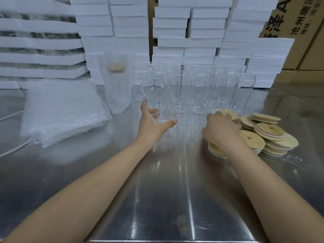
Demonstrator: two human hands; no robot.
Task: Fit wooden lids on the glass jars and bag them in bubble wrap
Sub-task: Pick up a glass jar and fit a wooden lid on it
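Observation:
My left hand (152, 122) grips the lower part of a clear glass jar (155, 95), which leans toward the left in front of several more upright glass jars (201, 92). My right hand (220, 131) reaches into a heap of round wooden lids (270, 132) on the right and its curled fingers hold one lid (227, 114) at the heap's far left. One jar with a wooden lid stands wrapped in a bubble wrap bag (117, 85) to the left of the jars. A stack of flat bubble wrap bags (61, 111) lies at the left.
The work goes on over a shiny steel table (157, 190). White foam boxes (192, 32) are stacked high behind the jars, with cardboard cartons (301, 32) at the back right. A white cable (12, 149) runs along the left.

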